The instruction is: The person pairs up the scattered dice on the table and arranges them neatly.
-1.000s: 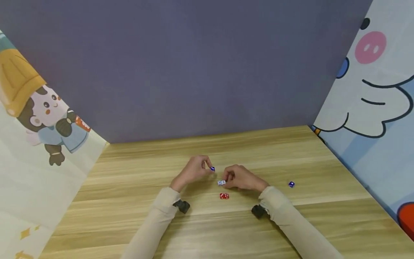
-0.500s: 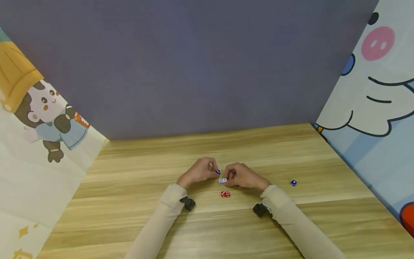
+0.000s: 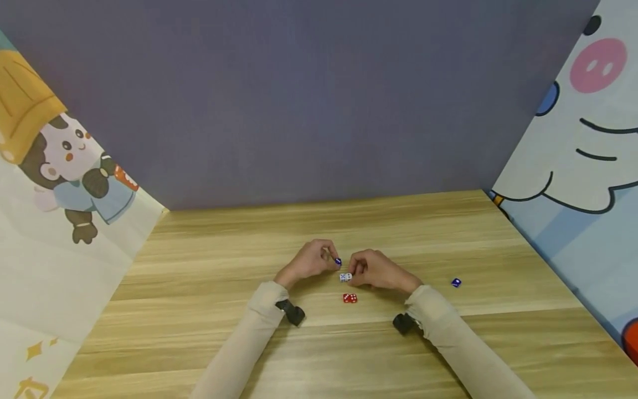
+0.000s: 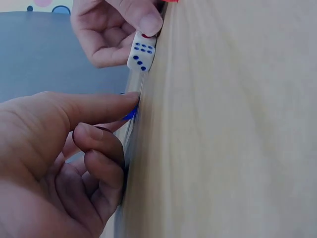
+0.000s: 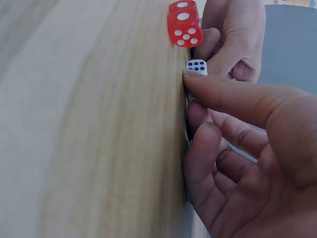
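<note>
My left hand pinches a small blue die between thumb and finger just above the wooden table. In the left wrist view the blue die is mostly hidden behind my thumb. Close to its right, my right hand pinches a white die with blue pips that sits on the table. The white die shows a six toward the left wrist camera, and the right wrist view has it under my thumb tip. A red die lies loose just in front of both hands.
A second blue die lies alone to the right. A purple wall closes the back, and cartoon-printed panels stand at the left and right sides. The red die shows five white pips.
My left hand has carried the blue die to the right, closing the gap to the white die. The right hand has stayed on the white die.
</note>
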### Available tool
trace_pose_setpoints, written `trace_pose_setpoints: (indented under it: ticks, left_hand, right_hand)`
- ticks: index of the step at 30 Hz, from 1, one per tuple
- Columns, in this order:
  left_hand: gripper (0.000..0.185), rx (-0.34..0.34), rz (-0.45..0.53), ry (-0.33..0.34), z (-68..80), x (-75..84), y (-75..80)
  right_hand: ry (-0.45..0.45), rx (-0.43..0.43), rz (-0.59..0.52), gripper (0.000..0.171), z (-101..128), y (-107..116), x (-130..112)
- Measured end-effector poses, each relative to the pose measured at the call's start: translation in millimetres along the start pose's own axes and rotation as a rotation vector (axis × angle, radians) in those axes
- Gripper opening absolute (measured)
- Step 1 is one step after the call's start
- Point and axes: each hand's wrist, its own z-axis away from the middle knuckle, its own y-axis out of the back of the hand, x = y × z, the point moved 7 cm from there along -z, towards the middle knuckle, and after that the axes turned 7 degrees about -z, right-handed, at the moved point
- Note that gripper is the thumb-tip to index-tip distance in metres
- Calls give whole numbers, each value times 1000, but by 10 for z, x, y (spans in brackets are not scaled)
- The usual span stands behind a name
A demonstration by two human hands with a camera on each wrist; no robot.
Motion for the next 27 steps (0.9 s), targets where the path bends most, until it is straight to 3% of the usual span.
trace_pose_setpoints:
  ticks: [9,20,27]
  left_hand:
    - [15,26,0,26,4,-50,5]
    - [14,19,23,11,8,-36,3]
    - [15,13,31,5,2,-26,-5]
  right_hand:
    - [-14,4,12,13,-20,-8,-7]
    - [-9,5,74,12,-13,-24,-19]
    - [18,-53,133,11,22,-32,-95]
